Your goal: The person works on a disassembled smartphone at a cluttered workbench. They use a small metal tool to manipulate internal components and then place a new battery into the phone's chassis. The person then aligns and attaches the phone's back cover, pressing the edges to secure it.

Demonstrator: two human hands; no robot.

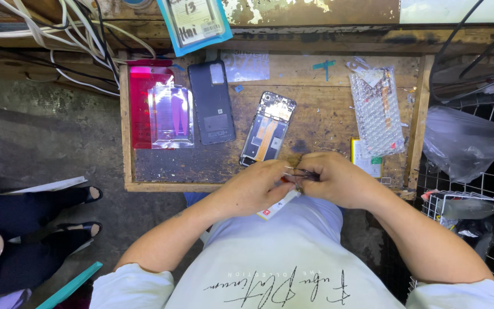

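Both hands meet at the near edge of the wooden tray (pixel 128 143). Left hand (pixel 255 186) pinches a small white strip (pixel 278 205); right hand (pixel 333 178) is closed on thin metal tweezers (pixel 298 174). Just beyond the hands: opened phone (pixel 267 129), interior up. Left of it, dark back cover (pixel 211 103), then a red packet (pixel 144 103). At the tray's right side, a bubble-wrap bag (pixel 377 111).

Worn rough wooden tray (pixel 327 123); matt black plastic back cover (pixel 211 103); glossy bubble wrap (pixel 377 111).
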